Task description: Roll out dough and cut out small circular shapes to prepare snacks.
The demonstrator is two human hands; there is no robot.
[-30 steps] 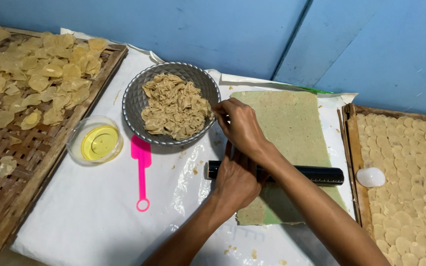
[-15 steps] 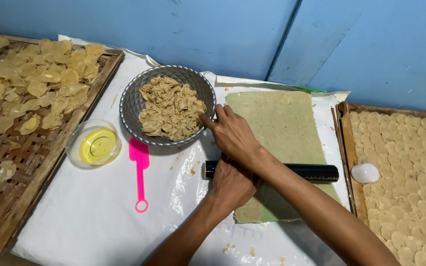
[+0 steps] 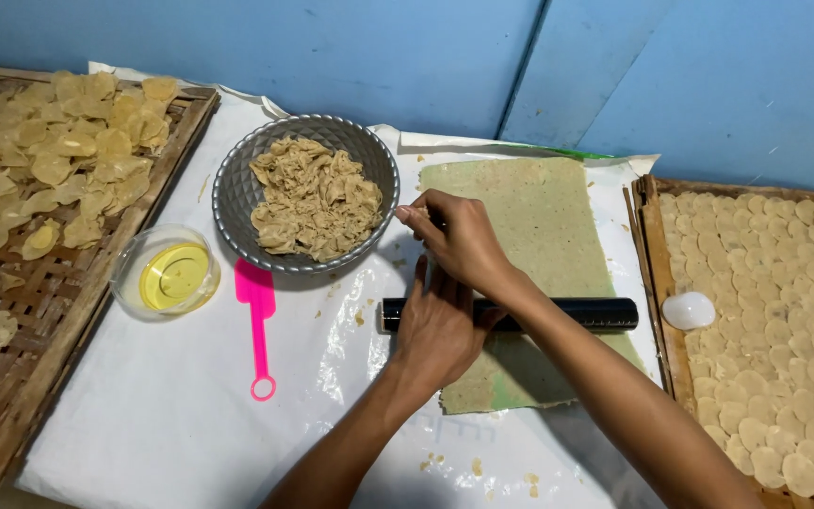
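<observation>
Glossy black rolling pin (image 3: 567, 314), matt rough dough sheet (image 3: 539, 226), ribbed metal bowl (image 3: 237, 179), woven bamboo tray (image 3: 21, 311).

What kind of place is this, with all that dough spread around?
Probably a small home workshop for making crackers or chips by hand. A rolled-out dough sheet lies under a black rolling pin, and woven trays hold cut round pieces and irregular yellowish chips laid out, likely to dry.

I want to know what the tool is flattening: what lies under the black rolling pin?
Under the black cylindrical rolling pin lies a flat greenish-tan dough sheet on white plastic sheeting. The left hand covers the pin's left part, hiding what lies beneath there.
</observation>
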